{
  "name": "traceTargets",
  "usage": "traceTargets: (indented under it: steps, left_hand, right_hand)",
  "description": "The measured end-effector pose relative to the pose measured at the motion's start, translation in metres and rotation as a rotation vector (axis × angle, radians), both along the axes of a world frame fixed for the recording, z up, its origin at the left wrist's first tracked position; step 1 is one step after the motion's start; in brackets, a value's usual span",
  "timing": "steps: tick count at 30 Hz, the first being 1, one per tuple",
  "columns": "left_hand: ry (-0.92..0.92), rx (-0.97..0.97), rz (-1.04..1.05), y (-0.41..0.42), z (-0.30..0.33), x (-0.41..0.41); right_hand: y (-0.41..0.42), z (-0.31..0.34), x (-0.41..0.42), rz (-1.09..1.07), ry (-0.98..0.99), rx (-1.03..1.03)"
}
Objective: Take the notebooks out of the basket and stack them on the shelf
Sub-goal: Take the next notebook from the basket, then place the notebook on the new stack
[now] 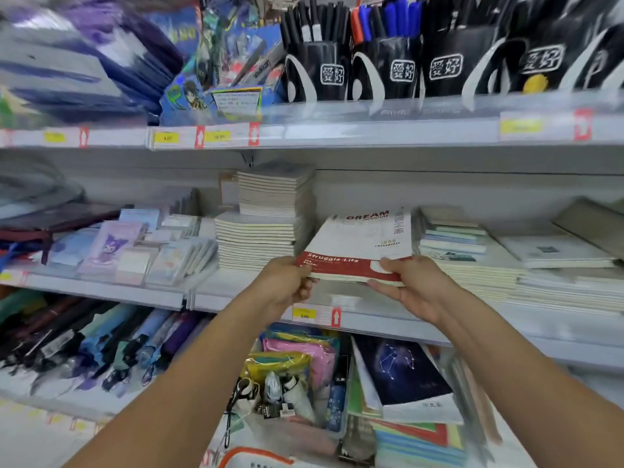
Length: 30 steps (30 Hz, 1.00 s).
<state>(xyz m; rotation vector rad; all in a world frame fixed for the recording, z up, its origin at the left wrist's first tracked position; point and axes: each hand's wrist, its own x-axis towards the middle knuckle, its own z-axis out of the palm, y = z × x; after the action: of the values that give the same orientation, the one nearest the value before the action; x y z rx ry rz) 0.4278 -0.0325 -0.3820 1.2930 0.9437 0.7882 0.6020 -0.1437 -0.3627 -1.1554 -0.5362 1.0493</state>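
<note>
Head view: I see both hands, left (287, 282) and right (413, 285), each grip pinching the near edge of a notebook stack (361, 244) over the middle shelf (422, 324). Basket (256, 459) barely visible below; what's left, I can't tell

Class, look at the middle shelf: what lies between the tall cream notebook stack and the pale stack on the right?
In the head view, the red-and-white notebooks, held by both hands, left and right.
</note>
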Motion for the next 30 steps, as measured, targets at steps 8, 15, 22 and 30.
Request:
traceTargets:
  steps: [8, 15, 22, 30]
  left_hand:
    - [0.042, 0.061, 0.119, 0.048, -0.025, 0.045]
    - [0.437, 0.552, 0.149, 0.076, -0.037, 0.046]
    - [0.576, 0.710, 0.281, 0.088, -0.040, 0.056]
    - [0.691, 0.781, 0.329, 0.091, -0.044, 0.061]
  right_hand:
    - [0.058, -0.007, 0.038, 0.005, -0.497, -0.271]
    - [0.080, -0.020, 0.061, -0.011, -1.024, -0.540]
    - [0.097, -0.028, 0.068, -0.052, -1.085, -0.569]
    - [0.092, -0.038, 0.060, -0.164, -1.292, -0.562]
